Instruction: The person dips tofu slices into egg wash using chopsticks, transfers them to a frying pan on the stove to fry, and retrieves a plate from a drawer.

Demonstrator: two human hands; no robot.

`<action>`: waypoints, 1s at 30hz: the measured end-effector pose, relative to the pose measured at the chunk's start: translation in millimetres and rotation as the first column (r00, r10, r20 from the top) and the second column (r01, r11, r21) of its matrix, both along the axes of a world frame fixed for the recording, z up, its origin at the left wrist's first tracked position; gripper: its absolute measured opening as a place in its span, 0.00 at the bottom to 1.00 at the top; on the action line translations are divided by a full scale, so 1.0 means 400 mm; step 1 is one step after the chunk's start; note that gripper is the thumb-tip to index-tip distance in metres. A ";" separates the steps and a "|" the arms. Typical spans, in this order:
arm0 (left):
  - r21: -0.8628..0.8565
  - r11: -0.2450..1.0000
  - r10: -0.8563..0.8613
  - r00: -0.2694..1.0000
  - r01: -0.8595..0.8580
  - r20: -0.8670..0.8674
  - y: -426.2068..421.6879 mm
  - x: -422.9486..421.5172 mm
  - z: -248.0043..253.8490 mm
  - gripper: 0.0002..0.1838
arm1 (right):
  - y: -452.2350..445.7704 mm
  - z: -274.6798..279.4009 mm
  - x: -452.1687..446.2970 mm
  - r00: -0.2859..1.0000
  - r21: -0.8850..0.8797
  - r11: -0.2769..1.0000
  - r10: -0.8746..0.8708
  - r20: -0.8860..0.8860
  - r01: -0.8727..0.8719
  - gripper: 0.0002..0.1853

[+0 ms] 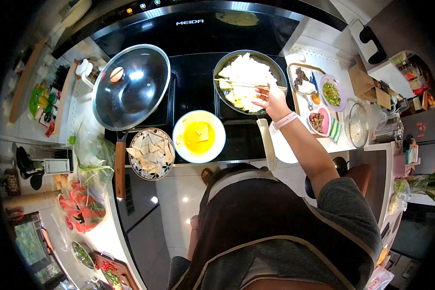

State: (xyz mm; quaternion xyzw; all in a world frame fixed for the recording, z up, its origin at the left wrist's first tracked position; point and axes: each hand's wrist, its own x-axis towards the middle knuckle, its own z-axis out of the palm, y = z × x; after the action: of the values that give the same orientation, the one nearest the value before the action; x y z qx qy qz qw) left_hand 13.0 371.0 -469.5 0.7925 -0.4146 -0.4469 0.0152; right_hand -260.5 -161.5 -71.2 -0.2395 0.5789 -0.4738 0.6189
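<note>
My right hand (271, 100) is closed around a pair of long chopsticks (234, 83), which reach across the frying pan (218, 102) on the right burner. Pale white and yellow pieces (244, 72) fill much of that pan. Low beside my body hangs my left hand (194, 223), its fingers mostly hidden by the dark apron. At the stove's front edge, a white bowl (217, 150) contains yellow liquid like beaten egg, with a flat piece lying in it. A patterned bowl (168, 171) beside it is heaped with pale flat triangular pieces.
A lidded wok (147, 104) occupies the left burner, its wooden handle (120, 166) pointing forward. The frying pan's pale handle (265, 142) also juts forward. On the right, a tray (293, 77) bears small dishes and a purple-rimmed bowl (343, 99). A glass bowl (357, 140) stands beyond.
</note>
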 end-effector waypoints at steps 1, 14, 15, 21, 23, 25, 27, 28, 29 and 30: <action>-0.005 1.000 -0.024 1.000 0.024 0.019 0.000 0.000 0.000 0.11 | 0.001 0.000 -0.001 1.000 0.010 1.000 0.000 0.010 0.000 0.20; -0.347 0.839 -0.332 0.899 0.419 0.284 -0.105 0.007 0.128 0.10 | 0.065 0.065 0.025 0.810 -0.356 0.794 0.269 -0.521 -0.492 0.17; -0.302 0.857 -0.345 0.901 0.417 0.263 -0.095 0.021 0.076 0.10 | 0.068 0.064 0.027 0.773 -0.404 0.749 0.219 -0.596 -0.524 0.15; -0.214 0.917 -0.309 0.938 0.337 0.153 -0.130 0.025 0.132 0.15 | 0.020 0.045 -0.010 0.924 -0.450 0.854 0.086 -0.373 -0.261 0.20; -0.211 0.922 -0.307 0.945 0.325 0.117 -0.136 0.026 0.165 0.16 | -0.026 -0.017 -0.042 0.988 -0.250 0.961 0.086 -0.130 -0.117 0.20; -0.243 0.908 -0.322 0.939 0.343 0.119 -0.136 0.032 0.181 0.16 | -0.030 -0.016 -0.053 0.984 -0.172 0.974 0.124 -0.124 -0.145 0.19; -0.275 0.894 -0.332 0.935 0.353 0.121 -0.139 0.030 0.193 0.16 | -0.014 0.004 -0.059 0.956 -0.207 0.953 0.171 -0.237 -0.221 0.20; -0.289 0.888 -0.336 0.934 0.358 0.121 -0.133 0.029 0.192 0.16 | 0.000 0.028 -0.060 0.925 -0.232 0.936 0.181 -0.334 -0.267 0.20; -0.287 0.890 -0.333 0.935 0.354 0.120 -0.127 0.027 0.190 0.16 | 0.006 0.037 -0.063 0.909 -0.238 0.930 0.178 -0.376 -0.281 0.19; -0.273 0.897 -0.319 0.937 0.347 0.145 -0.123 0.026 0.185 0.16 | 0.016 0.053 -0.056 0.877 -0.287 0.913 0.132 -0.463 -0.289 0.19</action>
State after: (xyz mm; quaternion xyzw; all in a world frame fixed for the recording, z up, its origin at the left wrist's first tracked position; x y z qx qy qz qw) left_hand 23.4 322.0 -395.3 0.7193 -0.6061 -0.3374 0.0361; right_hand -282.8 -154.9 -49.8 -0.5065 0.5790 -0.4319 0.4708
